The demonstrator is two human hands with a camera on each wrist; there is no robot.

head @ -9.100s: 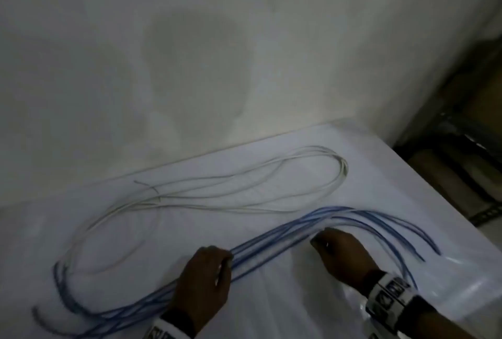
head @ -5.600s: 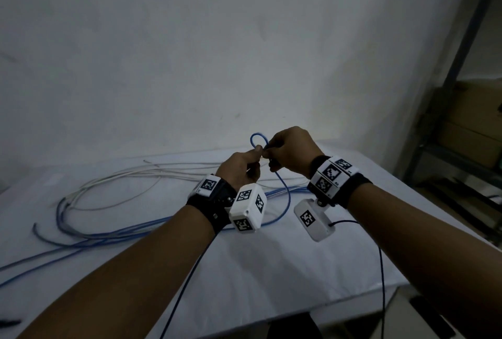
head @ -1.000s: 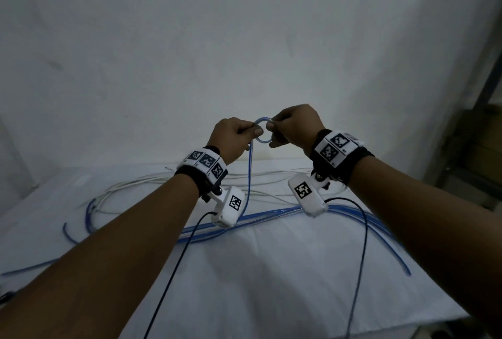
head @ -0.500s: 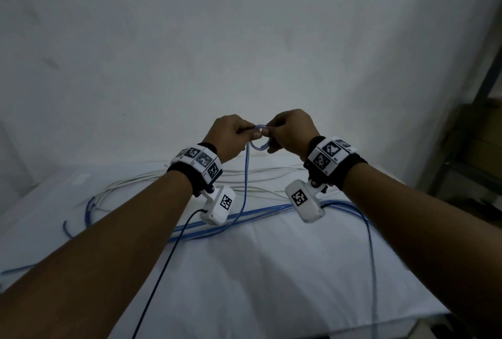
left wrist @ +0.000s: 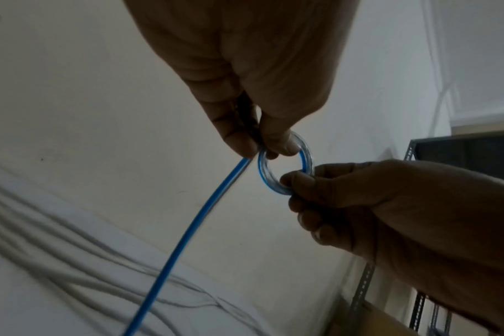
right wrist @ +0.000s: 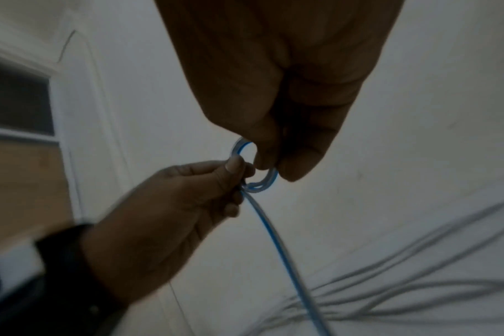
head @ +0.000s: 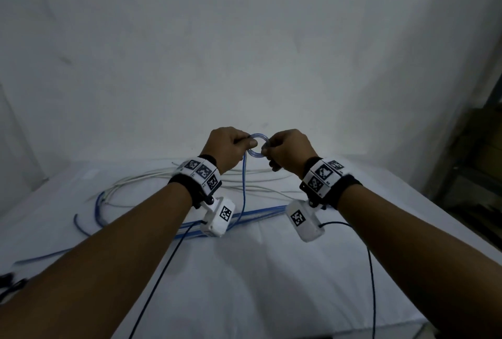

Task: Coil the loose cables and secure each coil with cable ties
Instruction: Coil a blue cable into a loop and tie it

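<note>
Above the white-covered table (head: pixel 271 270), two hands meet in front of a plain white wall (head: pixel 244 40) and share one small coil (head: pixel 257 146) wound from a blue cable (head: pixel 243 189). At least two turns lie side by side in the coil, best seen from the left wrist camera; an exact count cannot be made. The left hand (head: pixel 229 146) pinches the coil's left side between thumb and forefinger, at the point where the free length of blue cable leaves it. The right hand (head: pixel 289 150) pinches the opposite side, its remaining fingers curled under. Both hands are thus closed on the same coil, held well clear of the table surface.

One strand of blue cable drops from beneath the left hand's grip, passes between the two forearms and joins the blue runs lying on the table. These runs stretch across the cover below both wrists and curve round at the far left; their number cannot be counted. Beyond them, nearer the wall, lies a loose bundle of white cables (head: pixel 152 178), several strands spread in long loops.

Each wrist carries one marker band and one white camera unit (head: pixel 218 216), two in all. Metal shelving (head: pixel 472 165) stands at the right edge.
</note>
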